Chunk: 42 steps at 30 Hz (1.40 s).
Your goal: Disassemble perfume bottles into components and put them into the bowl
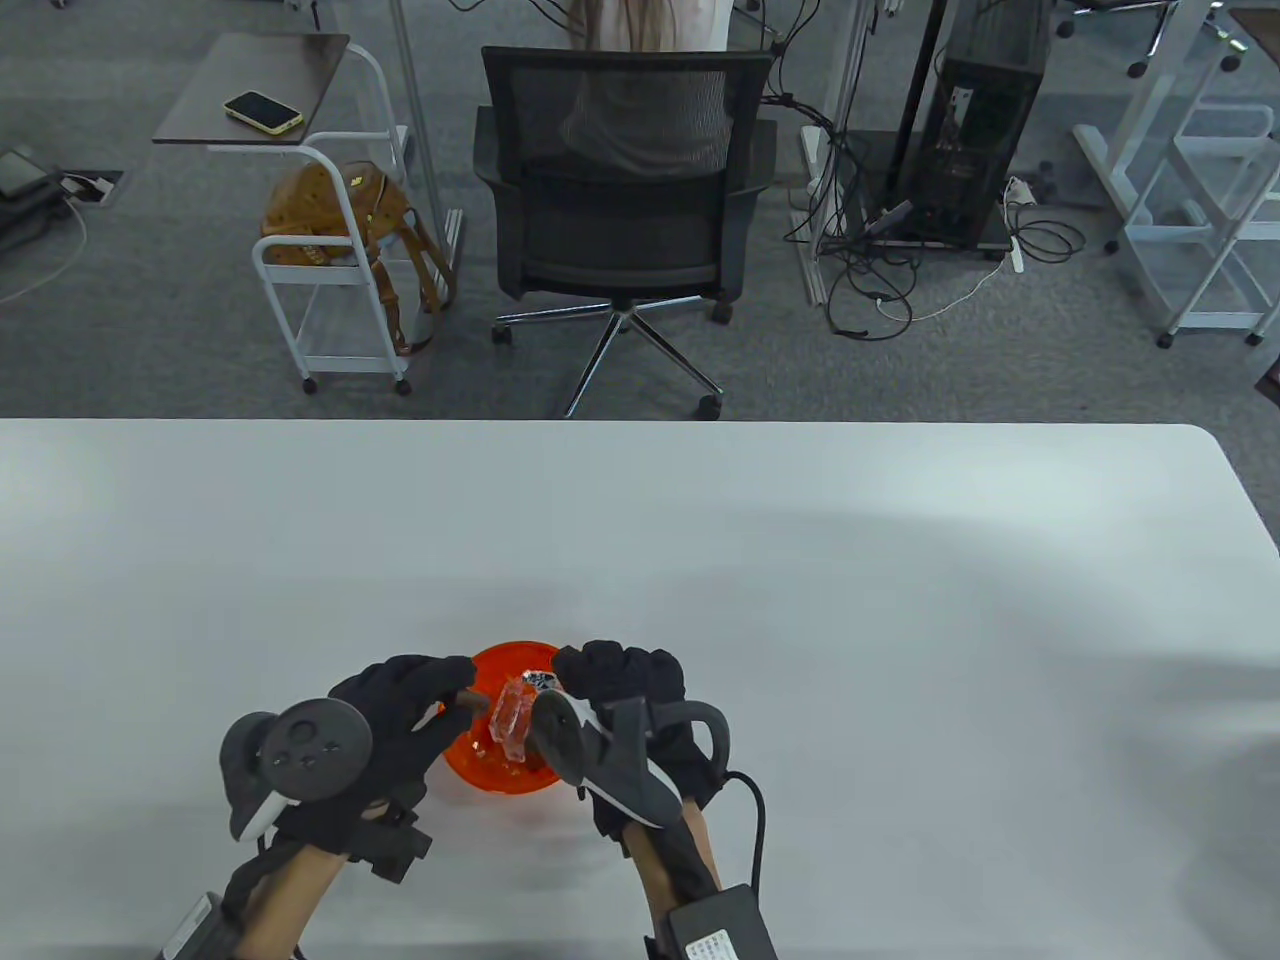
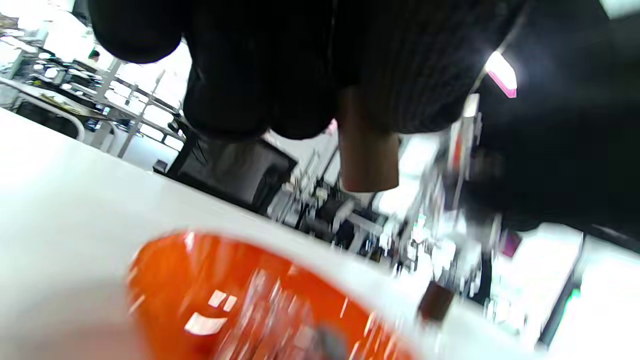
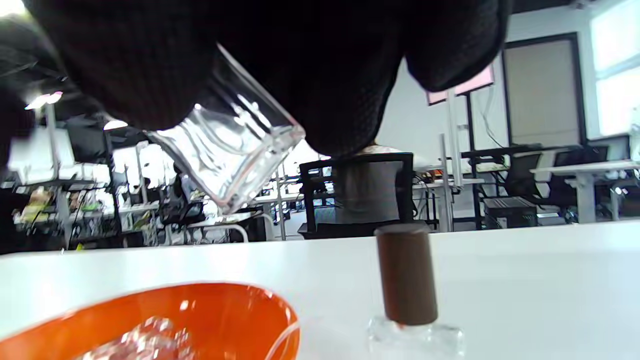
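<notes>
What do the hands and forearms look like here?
Both hands, left hand and right hand, wear black knit gloves. A dark grey, ring-shaped tracker with white trim sits on each back. Forearms are bare; a black cable runs to a labelled black box at the right wrist.

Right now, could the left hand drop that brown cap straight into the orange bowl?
Probably yes: the left hand holds the brown cap right over the orange bowl, nothing between.

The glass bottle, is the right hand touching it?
Touching. The right wrist view shows the right hand wrapped around the glass bottle, above the orange bowl.
</notes>
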Each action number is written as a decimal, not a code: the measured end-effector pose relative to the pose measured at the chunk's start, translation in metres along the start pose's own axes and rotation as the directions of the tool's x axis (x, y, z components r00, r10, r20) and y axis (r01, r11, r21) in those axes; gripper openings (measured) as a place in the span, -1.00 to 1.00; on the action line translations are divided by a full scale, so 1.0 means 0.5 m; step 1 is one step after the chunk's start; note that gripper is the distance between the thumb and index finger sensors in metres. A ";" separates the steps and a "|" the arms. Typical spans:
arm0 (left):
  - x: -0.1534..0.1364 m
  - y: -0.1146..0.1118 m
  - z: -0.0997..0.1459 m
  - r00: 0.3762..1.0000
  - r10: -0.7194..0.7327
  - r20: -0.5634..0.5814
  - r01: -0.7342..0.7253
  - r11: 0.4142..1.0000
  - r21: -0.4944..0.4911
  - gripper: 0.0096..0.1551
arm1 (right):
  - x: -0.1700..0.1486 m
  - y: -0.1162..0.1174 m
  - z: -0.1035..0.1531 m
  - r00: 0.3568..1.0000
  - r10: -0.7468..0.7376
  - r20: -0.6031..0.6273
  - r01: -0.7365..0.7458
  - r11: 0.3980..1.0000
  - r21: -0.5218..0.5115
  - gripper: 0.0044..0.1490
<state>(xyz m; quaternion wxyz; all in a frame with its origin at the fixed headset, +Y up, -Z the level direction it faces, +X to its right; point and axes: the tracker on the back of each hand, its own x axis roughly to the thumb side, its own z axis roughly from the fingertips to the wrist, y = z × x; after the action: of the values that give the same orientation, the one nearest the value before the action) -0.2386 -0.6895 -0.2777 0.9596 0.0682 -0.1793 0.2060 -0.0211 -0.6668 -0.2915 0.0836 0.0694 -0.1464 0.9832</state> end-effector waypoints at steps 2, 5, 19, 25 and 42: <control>0.018 -0.028 -0.006 0.991 -0.135 0.023 0.136 0.989 -0.056 -0.41 | -0.010 -0.004 -0.002 0.999 -0.036 -0.023 0.036 0.999 -0.003 -0.30; 0.040 -0.071 -0.016 0.968 -0.237 0.079 0.247 0.958 -0.147 -0.41 | -0.014 0.000 -0.005 0.996 -0.086 -0.034 0.087 0.996 0.020 -0.30; 0.014 -0.008 0.002 0.997 0.026 0.078 -0.032 0.997 0.076 -0.16 | 0.042 0.044 0.004 0.994 -0.098 0.058 0.085 0.977 0.197 -0.27; 0.010 0.003 0.002 0.996 0.033 0.080 -0.043 0.991 0.130 -0.50 | 0.058 0.046 0.009 0.973 -0.222 0.068 0.201 0.951 0.235 -0.28; -0.010 -0.001 -0.003 0.996 0.086 0.007 -0.087 0.995 0.041 -0.41 | 0.074 0.050 0.015 0.983 -0.122 0.133 0.095 0.976 0.196 -0.29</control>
<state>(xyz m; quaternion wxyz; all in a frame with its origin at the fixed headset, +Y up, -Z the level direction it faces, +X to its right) -0.2424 -0.6917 -0.2808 0.9476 0.0810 -0.1803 0.2509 -0.0609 -0.6874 -0.2856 0.1196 0.1560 -0.0539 0.9790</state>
